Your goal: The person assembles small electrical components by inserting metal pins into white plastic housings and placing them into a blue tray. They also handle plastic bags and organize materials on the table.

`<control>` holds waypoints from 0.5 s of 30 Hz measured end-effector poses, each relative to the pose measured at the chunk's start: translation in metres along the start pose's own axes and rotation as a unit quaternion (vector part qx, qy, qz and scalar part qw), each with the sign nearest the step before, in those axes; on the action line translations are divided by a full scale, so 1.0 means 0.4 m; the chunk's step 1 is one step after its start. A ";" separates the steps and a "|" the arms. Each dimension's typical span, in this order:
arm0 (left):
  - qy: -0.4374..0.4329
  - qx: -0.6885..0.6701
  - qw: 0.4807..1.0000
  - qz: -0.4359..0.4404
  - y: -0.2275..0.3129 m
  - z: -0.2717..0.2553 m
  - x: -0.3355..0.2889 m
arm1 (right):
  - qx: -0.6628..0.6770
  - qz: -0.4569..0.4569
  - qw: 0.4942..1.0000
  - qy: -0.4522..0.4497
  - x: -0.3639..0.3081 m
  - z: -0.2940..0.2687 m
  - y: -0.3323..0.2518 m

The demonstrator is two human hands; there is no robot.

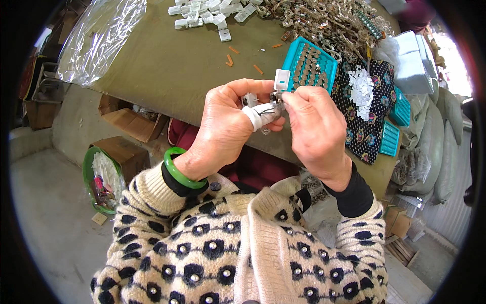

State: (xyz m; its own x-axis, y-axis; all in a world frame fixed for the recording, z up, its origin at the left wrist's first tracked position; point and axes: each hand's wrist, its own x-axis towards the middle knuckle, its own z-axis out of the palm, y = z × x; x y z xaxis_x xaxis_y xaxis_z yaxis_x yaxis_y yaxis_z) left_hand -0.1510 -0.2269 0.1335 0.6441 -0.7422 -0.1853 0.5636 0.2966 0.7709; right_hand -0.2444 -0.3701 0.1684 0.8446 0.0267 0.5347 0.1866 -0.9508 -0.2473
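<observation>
Above the table [167, 66], both hands [225, 126] [316, 129] pinch a white clip [281, 80]; it might slip toward six o'clock.

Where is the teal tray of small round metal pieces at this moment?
In the head view, the teal tray lies on the olive table right of centre, just beyond the two hands, with the heap of metal clasps behind it.
</observation>
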 end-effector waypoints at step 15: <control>-0.013 0.008 0.999 -0.047 -0.001 -0.017 -0.007 | 0.205 0.101 0.973 -0.002 -0.012 -0.009 0.025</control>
State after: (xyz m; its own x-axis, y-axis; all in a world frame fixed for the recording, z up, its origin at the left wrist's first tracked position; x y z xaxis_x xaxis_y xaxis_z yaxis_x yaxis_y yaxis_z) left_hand -0.1495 -0.2207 0.1296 0.5752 -0.7815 -0.2416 0.6121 0.2153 0.7609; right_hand -0.2485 -0.3811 0.1664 0.8867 -0.1467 0.4385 0.2000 -0.7333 -0.6498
